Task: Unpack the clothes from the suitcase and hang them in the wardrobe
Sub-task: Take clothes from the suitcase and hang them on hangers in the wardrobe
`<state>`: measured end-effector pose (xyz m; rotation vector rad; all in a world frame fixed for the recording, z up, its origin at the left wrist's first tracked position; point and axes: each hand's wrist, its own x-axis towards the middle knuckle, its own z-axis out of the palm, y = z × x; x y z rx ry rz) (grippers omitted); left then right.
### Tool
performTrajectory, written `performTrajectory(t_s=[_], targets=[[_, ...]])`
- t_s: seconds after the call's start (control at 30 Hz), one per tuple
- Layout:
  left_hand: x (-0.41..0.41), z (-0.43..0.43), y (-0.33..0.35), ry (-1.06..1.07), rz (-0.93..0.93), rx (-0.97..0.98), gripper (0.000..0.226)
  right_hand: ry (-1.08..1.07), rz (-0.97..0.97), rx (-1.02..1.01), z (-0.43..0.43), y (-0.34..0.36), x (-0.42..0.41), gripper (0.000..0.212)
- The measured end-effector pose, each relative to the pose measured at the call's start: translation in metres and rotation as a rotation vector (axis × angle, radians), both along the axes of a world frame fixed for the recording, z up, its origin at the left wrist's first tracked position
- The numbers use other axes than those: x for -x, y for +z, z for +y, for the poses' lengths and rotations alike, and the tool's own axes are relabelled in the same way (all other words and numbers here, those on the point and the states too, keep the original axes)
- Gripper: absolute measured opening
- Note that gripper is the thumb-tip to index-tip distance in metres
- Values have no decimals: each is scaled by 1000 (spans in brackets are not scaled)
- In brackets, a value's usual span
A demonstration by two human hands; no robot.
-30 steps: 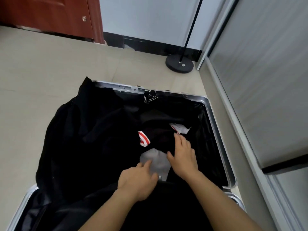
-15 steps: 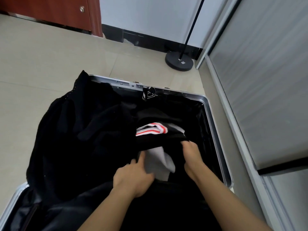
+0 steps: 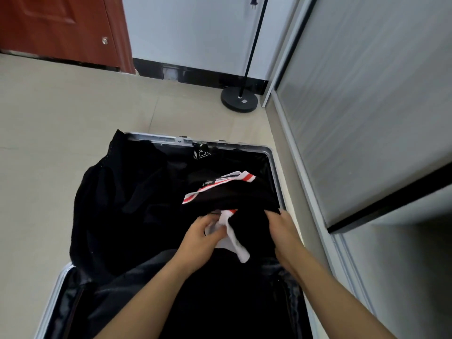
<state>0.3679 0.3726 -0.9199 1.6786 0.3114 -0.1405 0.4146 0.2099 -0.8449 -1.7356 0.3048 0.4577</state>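
Observation:
An open suitcase with a silver rim lies on the floor, lined in black. A black garment with red and white striped trim is bunched up in its right half. My left hand pinches the garment's white part, which hangs down below it. My right hand grips the black cloth at the garment's right side, fingers curled into it. A black mesh flap drapes over the suitcase's left edge. The wardrobe's sliding door rises on the right.
A black lamp stand base with its pole sits on the tiled floor beyond the suitcase, near the wardrobe corner. A reddish-brown door is at the far left. The black skirting board runs along the white wall.
Both hands have gathered the black garment and lifted it out of the pile; its striped trim has come up and its white part now dangles. The view has tilted upward.

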Motion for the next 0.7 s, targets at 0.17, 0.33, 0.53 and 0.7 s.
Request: performTrajectory(t_s=[0.17,0.33,0.53,0.7], targets=[[5,-4,127,56,57,257,27,-76,-110,-16,-11,118,8,17],[19,1,285,103,275,771,54,25,-180,30,-19,270,30,14],[51,0,477,100,322,870,51,149,-261,153,-23,455,79,23],[89,4,613,212,266,828,14,189,-331,231,-29,579,132,19]])
